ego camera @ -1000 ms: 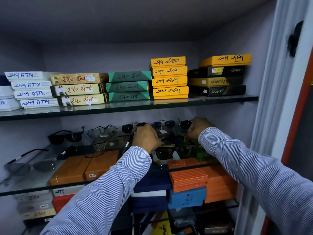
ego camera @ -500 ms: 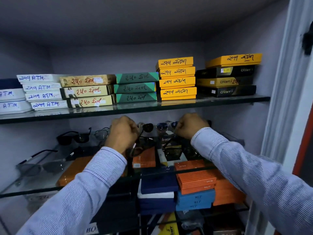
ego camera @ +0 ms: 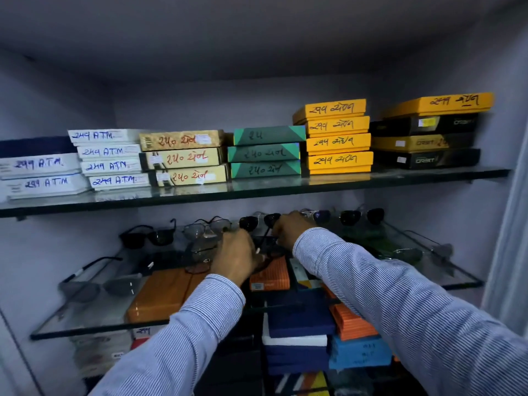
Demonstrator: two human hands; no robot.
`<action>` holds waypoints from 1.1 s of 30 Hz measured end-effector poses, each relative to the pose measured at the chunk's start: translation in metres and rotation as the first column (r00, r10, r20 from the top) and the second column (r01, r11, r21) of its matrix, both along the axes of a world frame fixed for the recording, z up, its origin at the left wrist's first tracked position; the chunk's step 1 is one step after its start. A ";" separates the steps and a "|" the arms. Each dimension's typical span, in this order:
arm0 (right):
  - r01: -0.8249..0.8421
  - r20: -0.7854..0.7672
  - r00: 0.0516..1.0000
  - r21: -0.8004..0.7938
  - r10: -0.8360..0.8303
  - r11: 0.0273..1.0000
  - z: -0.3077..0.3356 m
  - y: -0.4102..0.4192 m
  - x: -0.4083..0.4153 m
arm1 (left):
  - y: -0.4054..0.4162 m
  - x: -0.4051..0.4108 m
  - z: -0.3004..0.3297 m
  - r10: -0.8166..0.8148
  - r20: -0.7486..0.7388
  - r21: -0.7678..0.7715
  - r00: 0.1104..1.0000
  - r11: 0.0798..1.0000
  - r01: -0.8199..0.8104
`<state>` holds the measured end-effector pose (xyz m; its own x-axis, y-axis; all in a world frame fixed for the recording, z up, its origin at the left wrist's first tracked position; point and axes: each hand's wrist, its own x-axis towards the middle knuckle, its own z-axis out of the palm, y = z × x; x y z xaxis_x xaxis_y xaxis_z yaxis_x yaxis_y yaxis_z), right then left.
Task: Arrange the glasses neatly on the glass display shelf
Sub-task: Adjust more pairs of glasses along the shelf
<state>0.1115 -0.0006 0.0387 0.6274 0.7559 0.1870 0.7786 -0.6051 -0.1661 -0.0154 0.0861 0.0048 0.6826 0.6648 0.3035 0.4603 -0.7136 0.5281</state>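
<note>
A row of glasses stands along the back of the glass display shelf (ego camera: 94, 327): black sunglasses (ego camera: 148, 237) at the left, clear-lens glasses (ego camera: 207, 228), a round dark pair (ego camera: 258, 220) in the middle, and another dark pair (ego camera: 361, 215) at the right. A grey-lens pair (ego camera: 97, 287) lies at the front left. My left hand (ego camera: 235, 258) and my right hand (ego camera: 288, 230) are close together at the round dark pair, fingers curled around its thin black arms. The fingertips are hidden behind the hands.
The upper glass shelf (ego camera: 257, 192) carries stacks of white, tan, green, yellow and black boxes. Orange boxes (ego camera: 160, 292) lie on the display shelf under my arms. Blue, orange and white boxes (ego camera: 300, 332) are stacked below. A cabinet frame (ego camera: 514, 224) stands at the right.
The view has shifted left. My left hand has moved right and my right hand left, so both now meet at the round dark pair in the middle of the row.
</note>
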 end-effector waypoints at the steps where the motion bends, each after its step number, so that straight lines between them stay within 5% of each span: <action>1: 0.008 0.007 1.000 0.016 -0.008 1.000 0.000 0.002 0.000 | 0.001 0.001 -0.001 -0.009 0.010 0.002 1.000 1.000 0.009; 11: 0.082 -0.186 0.982 0.207 -0.043 0.975 0.016 -0.012 -0.006 | 0.028 -0.031 0.019 0.020 0.127 0.064 0.992 0.998 -0.028; 20: 0.277 -0.348 0.907 0.069 -0.237 0.958 0.023 -0.033 -0.013 | 0.036 -0.046 0.020 0.054 0.011 -0.109 0.998 0.993 -0.052; 33: 0.291 -0.109 0.953 0.082 -0.282 0.953 0.007 -0.030 -0.016 | 0.028 -0.036 0.012 0.036 0.063 -0.108 0.997 0.994 -0.029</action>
<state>0.0955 -0.0308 0.0460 0.8331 0.5235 0.1788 0.5529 -0.7779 -0.2986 -0.0518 0.1137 0.0167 0.6416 0.7170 0.2724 0.4447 -0.6371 0.6295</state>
